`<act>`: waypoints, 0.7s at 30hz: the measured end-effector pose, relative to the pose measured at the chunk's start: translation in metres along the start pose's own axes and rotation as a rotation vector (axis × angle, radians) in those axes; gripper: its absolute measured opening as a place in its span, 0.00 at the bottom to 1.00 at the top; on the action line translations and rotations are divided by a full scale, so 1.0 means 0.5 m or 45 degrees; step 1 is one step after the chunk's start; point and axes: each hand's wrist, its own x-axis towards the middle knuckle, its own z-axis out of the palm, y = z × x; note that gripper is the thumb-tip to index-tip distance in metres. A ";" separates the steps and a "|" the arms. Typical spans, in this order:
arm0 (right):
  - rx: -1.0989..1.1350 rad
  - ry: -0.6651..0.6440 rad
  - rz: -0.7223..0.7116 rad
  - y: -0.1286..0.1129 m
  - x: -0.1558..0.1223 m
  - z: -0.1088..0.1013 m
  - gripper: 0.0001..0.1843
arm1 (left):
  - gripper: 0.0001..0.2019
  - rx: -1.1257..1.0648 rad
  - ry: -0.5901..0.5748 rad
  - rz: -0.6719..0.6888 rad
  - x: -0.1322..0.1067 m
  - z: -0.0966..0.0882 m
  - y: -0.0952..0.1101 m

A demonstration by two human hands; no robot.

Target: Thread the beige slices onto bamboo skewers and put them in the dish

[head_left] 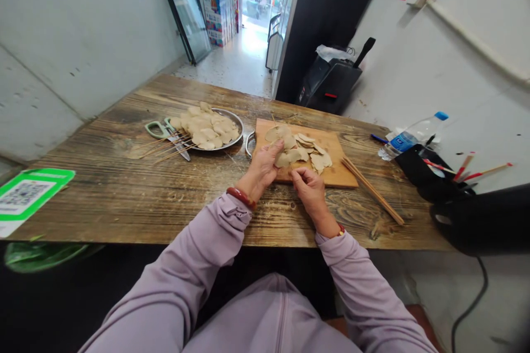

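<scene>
While clasping threaded slices [278,133] in the left hand [265,166] and pinching their skewer [273,117] with the right hand [309,190] above the cutting board [343,177], has loaded skewers [202,127] heaped on the plate [237,122], loose slices [321,161] left unthreaded.

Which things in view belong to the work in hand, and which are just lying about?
Belongs, as far as I can judge:
left hand, holding beige slices
right hand, apparently pinching a skewer
cutting board with loose slices
metal plate bearing skewered slices
wooden sticks, probably

Lying about, seemingly:
scissors
plastic bottle
QR-code card
black organizer
</scene>
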 end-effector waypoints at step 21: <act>-0.064 0.036 -0.070 0.003 -0.004 0.003 0.18 | 0.14 0.127 0.053 0.070 -0.007 0.004 -0.018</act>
